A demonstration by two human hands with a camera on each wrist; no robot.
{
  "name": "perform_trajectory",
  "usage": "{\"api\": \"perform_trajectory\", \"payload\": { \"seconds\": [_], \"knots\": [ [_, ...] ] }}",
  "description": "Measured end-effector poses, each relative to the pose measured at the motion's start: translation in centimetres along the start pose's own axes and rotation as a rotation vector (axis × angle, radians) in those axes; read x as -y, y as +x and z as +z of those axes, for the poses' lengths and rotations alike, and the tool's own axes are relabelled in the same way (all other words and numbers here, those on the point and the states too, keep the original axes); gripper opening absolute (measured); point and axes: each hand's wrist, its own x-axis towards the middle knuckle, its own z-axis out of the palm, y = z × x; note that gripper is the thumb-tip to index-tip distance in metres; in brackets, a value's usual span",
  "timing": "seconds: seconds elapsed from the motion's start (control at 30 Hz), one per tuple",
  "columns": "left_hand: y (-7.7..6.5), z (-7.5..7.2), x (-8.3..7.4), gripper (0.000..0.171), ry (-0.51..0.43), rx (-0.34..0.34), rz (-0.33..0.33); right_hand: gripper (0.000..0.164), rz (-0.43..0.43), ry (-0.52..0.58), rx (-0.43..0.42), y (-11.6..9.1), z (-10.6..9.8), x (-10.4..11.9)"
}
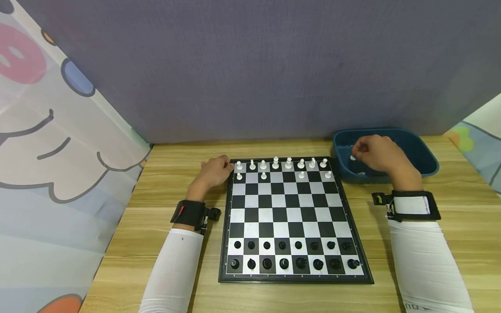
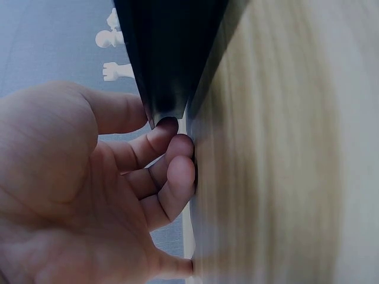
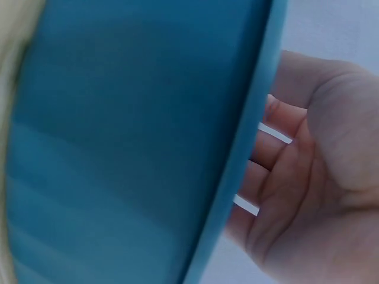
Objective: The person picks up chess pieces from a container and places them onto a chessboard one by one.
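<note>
A black-framed chessboard (image 1: 278, 213) lies on the wooden table. At its far left corner my left hand (image 1: 214, 171) pinches the frame between thumb (image 2: 121, 112) and index finger, the other fingers curled beneath. My right hand (image 1: 380, 153) is over the blue plastic bin (image 1: 428, 167), fingers bent down into it. Right at those fingertips shows a small white chess piece (image 1: 353, 158); whether they pinch it is unclear. Another white piece (image 1: 361, 173) lies in the bin. In the right wrist view the bin's rim (image 3: 251, 118) hides the fingertips.
White pieces fill the board's far row, with a few white pawns (image 1: 301, 174) spaced out in front. Two rows of black pieces (image 1: 284, 263) stand along the near edge. A grey fabric panel (image 1: 254, 78) rises behind the table. Bare wood (image 1: 156, 208) shows left of the board.
</note>
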Motion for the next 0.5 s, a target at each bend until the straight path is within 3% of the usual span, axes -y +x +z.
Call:
{"api": "perform_trajectory", "payload": {
  "seconds": [0.2, 0.5],
  "knots": [
    [0.1, 0.0, 0.1, 0.027, -0.001, -0.001, 0.002, 0.025, 0.013, 0.019, -0.041, -0.2, -0.2, 0.4],
    [0.1, 0.0, 0.1, 0.027, -0.001, -0.006, 0.005, 0.018, -0.008, 0.05, -0.136, -0.3, -0.4, 1.4]
  ]
}}
